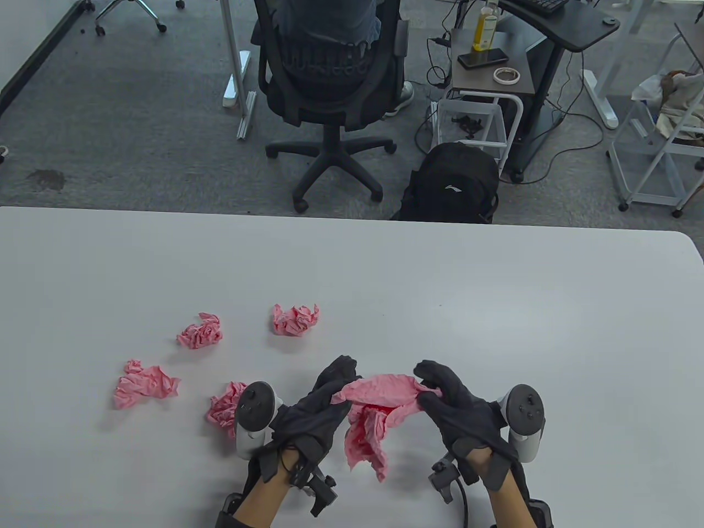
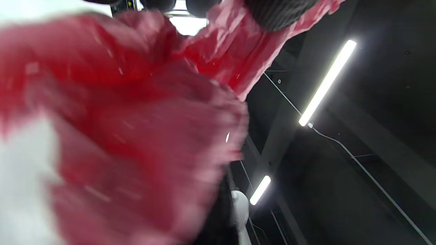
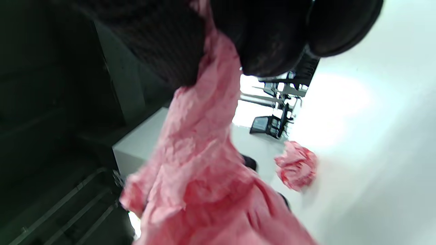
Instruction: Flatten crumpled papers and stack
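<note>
Left hand (image 1: 324,401) and right hand (image 1: 456,404) pinch opposite edges of a half-opened, creased pink paper sheet (image 1: 379,418), fingers clamped, lifting it over the white table (image 1: 495,308) to stretch it; four crumpled pink paper balls (image 1: 201,331) wait left.

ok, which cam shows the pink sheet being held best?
Table view: the pink sheet shows whole, pinched between left hand and right hand. The left wrist view is a red blur; the right wrist view shows only a hanging part.
</note>
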A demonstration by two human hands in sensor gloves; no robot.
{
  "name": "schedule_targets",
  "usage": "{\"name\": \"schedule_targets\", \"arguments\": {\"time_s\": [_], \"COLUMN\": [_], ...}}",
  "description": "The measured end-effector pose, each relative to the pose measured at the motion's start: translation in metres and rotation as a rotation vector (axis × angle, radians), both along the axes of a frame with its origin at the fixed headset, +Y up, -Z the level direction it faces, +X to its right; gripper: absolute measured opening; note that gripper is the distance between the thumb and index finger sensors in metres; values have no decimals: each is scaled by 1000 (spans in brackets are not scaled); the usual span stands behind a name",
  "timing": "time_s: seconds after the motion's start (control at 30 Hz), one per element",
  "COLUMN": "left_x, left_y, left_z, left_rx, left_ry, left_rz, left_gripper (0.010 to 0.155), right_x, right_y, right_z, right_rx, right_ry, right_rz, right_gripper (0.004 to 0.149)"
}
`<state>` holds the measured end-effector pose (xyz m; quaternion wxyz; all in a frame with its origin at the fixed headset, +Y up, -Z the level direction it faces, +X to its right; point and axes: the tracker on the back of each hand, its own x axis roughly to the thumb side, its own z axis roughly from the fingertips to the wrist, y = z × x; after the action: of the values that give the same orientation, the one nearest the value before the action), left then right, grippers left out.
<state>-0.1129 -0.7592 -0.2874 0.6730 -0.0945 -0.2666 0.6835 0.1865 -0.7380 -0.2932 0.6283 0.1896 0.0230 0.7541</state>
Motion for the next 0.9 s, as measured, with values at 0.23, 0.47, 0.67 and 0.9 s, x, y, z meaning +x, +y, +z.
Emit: {"name": "schedule_targets", "arguments": {"time_s": [0.23, 0.47, 0.67, 0.9], "left_x": [0, -5, -14, 10], "left_y": [0, -2, 24, 33], "left_z": [-1, -2, 8, 14], "left_rx": [21, 8, 249, 349], "left_ry": [44, 193, 354, 165], "left_rz": [-87, -227, -289, -410], "left_gripper": [48, 48, 71, 89], "right_x": [5, 9, 2, -27], "right_y": [2, 5, 21, 34], "right_z": [3, 3, 15, 31], "right_rx": [73, 61, 327, 627], "right_ry": [-213, -184, -303, -290], "right_rz": [225, -68, 163, 521], "right_gripper": [38, 36, 39, 43]}}
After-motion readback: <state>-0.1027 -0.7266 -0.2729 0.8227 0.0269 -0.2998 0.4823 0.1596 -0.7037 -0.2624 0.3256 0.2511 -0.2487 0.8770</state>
